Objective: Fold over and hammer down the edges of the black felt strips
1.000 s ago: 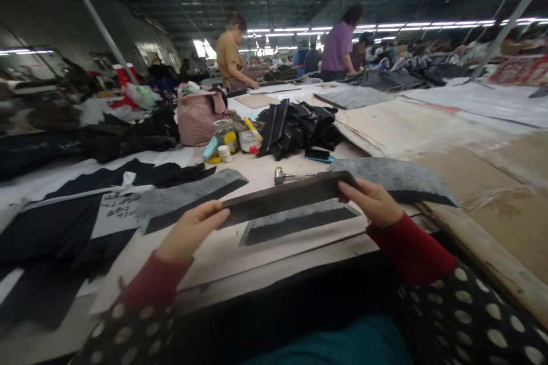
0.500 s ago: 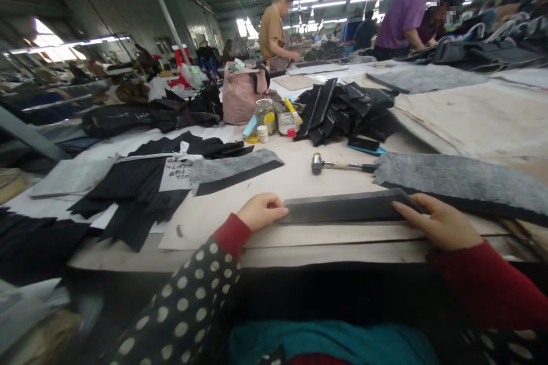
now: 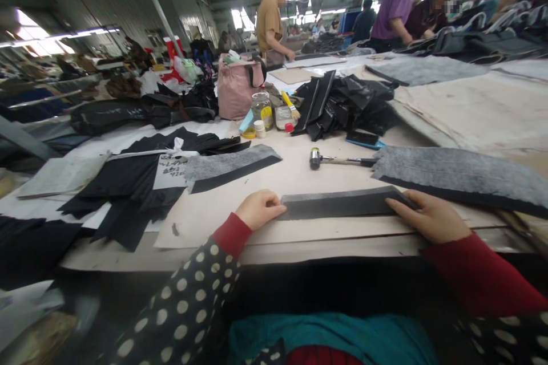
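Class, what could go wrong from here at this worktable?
The flat black strip with a grey edge, held near its ends by the left hand and right hand, might crease if they move unevenly.

The silver-headed hammer appears to touch the long grey-and-black fabric piece; bumping either could shift the other.

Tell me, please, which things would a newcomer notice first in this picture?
The eye would probably fall first on the dark strip in the middle, its left end in the fingers of the left hand and its right end in those of the right hand. Just beyond it, a hammer lies on the pale table. Farther back, a pink bag stands left of a heap of black pieces.
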{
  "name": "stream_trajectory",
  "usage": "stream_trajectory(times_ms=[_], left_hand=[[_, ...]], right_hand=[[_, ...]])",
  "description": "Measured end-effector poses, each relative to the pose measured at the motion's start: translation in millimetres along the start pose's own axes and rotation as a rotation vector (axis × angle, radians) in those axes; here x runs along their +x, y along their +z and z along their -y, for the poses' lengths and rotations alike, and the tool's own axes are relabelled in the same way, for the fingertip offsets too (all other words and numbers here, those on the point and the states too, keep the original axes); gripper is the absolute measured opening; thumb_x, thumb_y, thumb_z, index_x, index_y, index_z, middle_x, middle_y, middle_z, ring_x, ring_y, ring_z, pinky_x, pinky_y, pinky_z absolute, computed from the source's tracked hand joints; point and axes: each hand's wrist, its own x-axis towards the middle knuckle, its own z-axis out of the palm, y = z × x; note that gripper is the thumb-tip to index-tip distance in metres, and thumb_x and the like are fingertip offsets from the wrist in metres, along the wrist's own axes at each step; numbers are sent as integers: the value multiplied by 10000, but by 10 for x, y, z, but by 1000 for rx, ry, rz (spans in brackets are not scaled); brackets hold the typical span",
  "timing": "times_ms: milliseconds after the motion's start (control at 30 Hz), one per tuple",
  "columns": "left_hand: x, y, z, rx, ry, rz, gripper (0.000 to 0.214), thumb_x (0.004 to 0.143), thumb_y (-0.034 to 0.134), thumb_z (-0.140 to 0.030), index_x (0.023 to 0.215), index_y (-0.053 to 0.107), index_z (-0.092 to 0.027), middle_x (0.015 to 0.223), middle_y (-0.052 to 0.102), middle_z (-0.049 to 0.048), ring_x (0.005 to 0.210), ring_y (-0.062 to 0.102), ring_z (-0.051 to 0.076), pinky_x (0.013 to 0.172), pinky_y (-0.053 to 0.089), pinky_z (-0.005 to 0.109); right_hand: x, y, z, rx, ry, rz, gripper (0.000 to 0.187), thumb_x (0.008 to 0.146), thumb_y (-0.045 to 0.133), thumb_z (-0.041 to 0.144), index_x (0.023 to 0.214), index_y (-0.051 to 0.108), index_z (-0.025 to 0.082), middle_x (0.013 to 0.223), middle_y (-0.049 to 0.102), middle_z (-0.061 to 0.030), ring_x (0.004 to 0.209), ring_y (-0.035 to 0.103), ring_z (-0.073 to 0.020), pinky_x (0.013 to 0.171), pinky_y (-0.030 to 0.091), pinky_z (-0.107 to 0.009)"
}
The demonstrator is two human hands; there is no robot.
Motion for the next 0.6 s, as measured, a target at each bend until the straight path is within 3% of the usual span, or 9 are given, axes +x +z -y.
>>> stream_trajectory(times_ms=[100,600], left_hand=[[-17,6,-24,33,9,-13,209,701,538,-345,599,548,-162,632,502,-16,601,458,112,546,335,216],[-52,8,-91,157,33,-5,234,744,466,-377,634,514,-176,662,492,-10,630,460,137,582,337,250]], right_hand=[[1,-3,18,-46,23,46,361,718,447,508,766,606,188,660,590,-23,611,540,-173,544,378,-268],[3,68,-16,0,-22,-1,254,745,472,402,757,587,176,735,571,-24,669,512,-146,594,353,-248]])
